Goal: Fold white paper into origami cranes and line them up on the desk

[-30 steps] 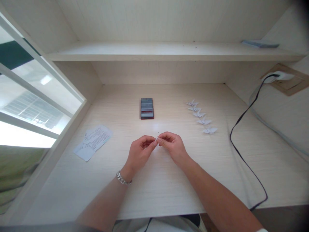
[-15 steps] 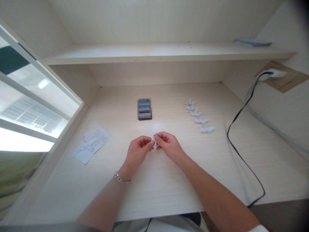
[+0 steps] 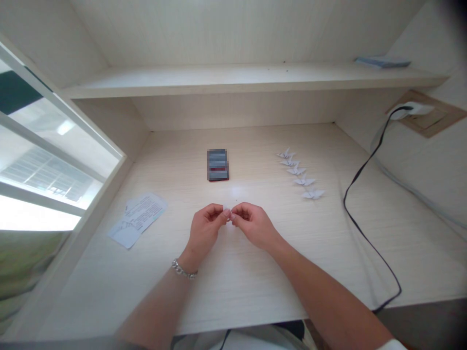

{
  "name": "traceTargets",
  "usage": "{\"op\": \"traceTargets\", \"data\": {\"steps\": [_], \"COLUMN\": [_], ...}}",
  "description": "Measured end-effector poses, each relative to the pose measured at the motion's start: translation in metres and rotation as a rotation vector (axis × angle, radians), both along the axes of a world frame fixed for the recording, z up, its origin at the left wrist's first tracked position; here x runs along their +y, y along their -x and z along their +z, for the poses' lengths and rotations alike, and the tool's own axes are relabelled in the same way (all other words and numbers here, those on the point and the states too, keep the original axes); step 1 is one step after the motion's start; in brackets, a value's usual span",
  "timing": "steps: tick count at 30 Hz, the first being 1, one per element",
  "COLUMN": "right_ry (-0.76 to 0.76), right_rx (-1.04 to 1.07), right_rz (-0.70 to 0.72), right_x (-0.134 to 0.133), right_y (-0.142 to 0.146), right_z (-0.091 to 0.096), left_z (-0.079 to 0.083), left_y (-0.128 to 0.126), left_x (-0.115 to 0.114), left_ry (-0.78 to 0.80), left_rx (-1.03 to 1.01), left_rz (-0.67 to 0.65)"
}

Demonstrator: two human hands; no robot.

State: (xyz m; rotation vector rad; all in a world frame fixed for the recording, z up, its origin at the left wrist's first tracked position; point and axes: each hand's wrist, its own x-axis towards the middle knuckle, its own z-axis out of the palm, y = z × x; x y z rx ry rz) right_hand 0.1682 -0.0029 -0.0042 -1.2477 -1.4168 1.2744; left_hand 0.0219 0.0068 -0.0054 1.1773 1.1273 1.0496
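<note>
My left hand [image 3: 205, 230] and my right hand [image 3: 251, 224] meet fingertip to fingertip just above the pale wooden desk [image 3: 233, 272]. Both pinch a tiny folded piece of white paper [image 3: 227, 212], mostly hidden by the fingers. A metal bracelet [image 3: 183, 270] circles my left wrist. To the right lies a diagonal row of several small white paper cranes [image 3: 298, 173]. Behind my hands a small dark box [image 3: 218, 165] lies on the desk.
A printed paper sheet [image 3: 137, 218] lies at the left, beside a slanted window frame [image 3: 73, 126]. A black cable [image 3: 361, 214] runs from a wall plug [image 3: 410, 111] across the desk's right side. A shelf [image 3: 233, 78] spans above, with a bluish flat item [image 3: 381, 61] on it.
My hands have drawn closer together and slightly toward me, with the fingertips closing more tightly on the small paper. The view has shifted a little.
</note>
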Motion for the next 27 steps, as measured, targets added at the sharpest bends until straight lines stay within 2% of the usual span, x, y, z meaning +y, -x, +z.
{"op": "traceTargets", "data": {"steps": [6, 10, 14, 19, 27], "right_ry": [0.008, 0.055, -0.005, -0.131, -0.154], "right_rx": [0.219, 0.281, 0.213, 0.054, -0.035], "right_rz": [0.031, 0.052, -0.013, -0.119, -0.11], "right_x": [0.002, 0.004, 0.001, -0.004, -0.003], "right_y": [-0.001, -0.001, -0.001, -0.002, -0.005], "right_z": [0.001, 0.0, 0.002, 0.009, 0.012], "left_z": [0.004, 0.008, 0.005, 0.0, -0.003], "left_y": [-0.001, -0.002, -0.001, -0.001, 0.001], "left_x": [-0.001, -0.002, -0.001, -0.002, -0.001], "left_ry": [0.18, 0.199, 0.193, 0.162, 0.135], "left_rx": [-0.304, -0.379, -0.372, -0.26, -0.214], "left_rz": [-0.059, -0.097, -0.064, -0.034, -0.031]}}
